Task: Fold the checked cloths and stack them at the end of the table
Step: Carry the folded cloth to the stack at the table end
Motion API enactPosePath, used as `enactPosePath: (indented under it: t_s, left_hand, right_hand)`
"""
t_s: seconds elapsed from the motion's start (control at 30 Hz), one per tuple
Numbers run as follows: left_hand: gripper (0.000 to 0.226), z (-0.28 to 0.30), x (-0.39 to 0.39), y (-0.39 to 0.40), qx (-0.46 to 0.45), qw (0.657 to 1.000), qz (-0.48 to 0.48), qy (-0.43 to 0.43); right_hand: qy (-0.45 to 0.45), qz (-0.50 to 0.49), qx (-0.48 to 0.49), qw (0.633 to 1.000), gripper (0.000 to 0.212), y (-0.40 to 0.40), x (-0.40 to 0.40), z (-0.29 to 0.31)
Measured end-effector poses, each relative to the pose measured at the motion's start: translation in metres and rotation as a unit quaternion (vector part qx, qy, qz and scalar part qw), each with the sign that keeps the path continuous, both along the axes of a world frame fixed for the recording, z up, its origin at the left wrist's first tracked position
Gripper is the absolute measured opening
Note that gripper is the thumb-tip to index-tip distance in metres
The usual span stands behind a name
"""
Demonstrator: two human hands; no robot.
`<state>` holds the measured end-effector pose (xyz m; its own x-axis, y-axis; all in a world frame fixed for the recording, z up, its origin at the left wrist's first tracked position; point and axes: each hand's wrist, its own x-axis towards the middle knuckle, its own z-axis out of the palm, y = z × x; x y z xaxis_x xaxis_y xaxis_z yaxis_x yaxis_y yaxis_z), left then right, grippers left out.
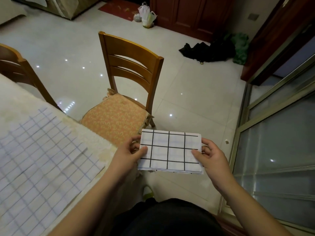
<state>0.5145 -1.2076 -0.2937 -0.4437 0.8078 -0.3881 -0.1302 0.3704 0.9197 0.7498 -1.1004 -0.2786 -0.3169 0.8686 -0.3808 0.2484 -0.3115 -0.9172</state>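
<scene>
A white cloth with black check lines (170,150) is folded into a small thick rectangle and held in the air in front of me, off the table. My left hand (129,154) pinches its left edge, thumb on top. My right hand (209,155) pinches its right edge the same way. Several more checked cloths (39,159) lie flat and overlapping on the table (20,103) at the left, with thinner grey-blue lines.
A wooden chair with an orange patterned cushion (115,118) stands just beyond the table corner. A second chair (18,68) is at the far left. Glass sliding doors (272,142) run along the right. Dark and green clothes (218,48) and plastic bags (146,16) lie on the tiled floor.
</scene>
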Motion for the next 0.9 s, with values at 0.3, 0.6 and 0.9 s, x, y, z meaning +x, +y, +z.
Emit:
enactPosePath:
  t_s: [0.3, 0.6, 0.9]
  left_hand:
    - [0.029, 0.007, -0.011, 0.079, -0.004, 0.999, -0.029, -0.044]
    - [0.026, 0.002, 0.020, 0.188, -0.051, 0.995, -0.002, -0.087]
    - [0.023, 0.023, 0.057, 0.300, -0.038, 0.997, 0.033, -0.055]
  right_hand:
    - [0.030, -0.052, 0.004, 0.998, 0.027, 0.065, -0.008, 0.000]
    - [0.061, -0.032, -0.025, 0.997, 0.028, 0.178, 0.014, -0.017]
    - [0.075, -0.037, -0.003, 0.996, 0.030, 0.305, 0.036, -0.013]
